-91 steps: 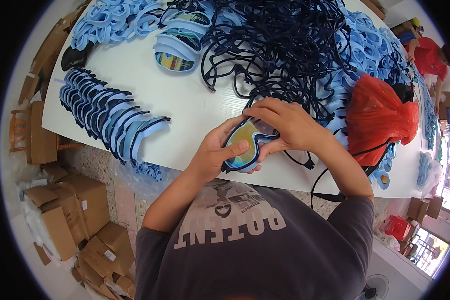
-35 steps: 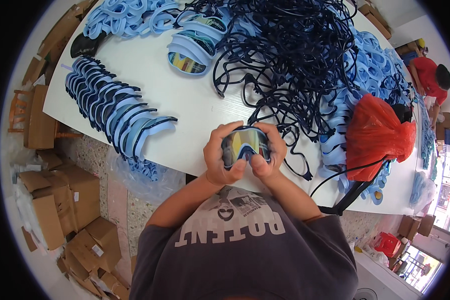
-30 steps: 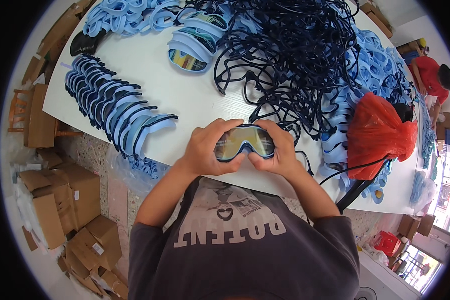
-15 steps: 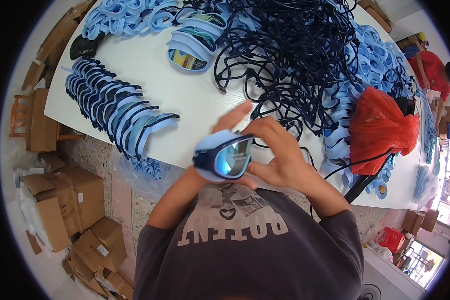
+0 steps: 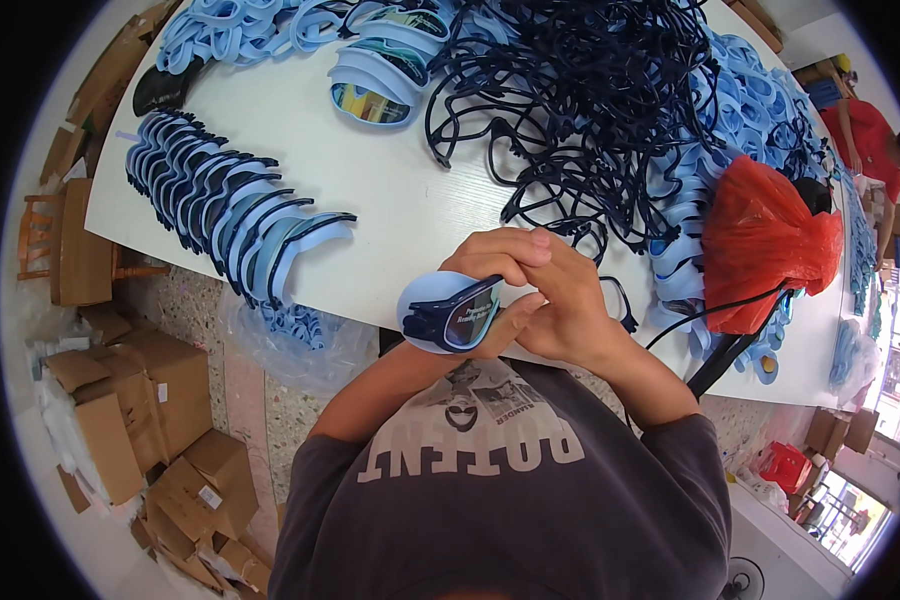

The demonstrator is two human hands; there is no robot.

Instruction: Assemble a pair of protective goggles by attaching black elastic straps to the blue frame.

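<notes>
Held goggles: I see one pair of goggles, dark blue frame with pale blue skirt, up between the hands at the near edge of the table; one end points to the left, and the lens faces toward the right.
Left hand: the left hand is closed on the goggles, fingers over the top and thumb at the lens side (its palm is hidden for me).
Right hand: the right hand is at the right end of the goggles, against the left fingers; if it also clamps them, I cannot tell.
Left of the grip: a long row of goggles, standing one against another.
Beyond the grip: a small group of goggles, and farther right a tangled heap of dark blue frames.
Right of the grip: a red plastic bag, near pale blue pieces.
Far right: a person in red.
</notes>
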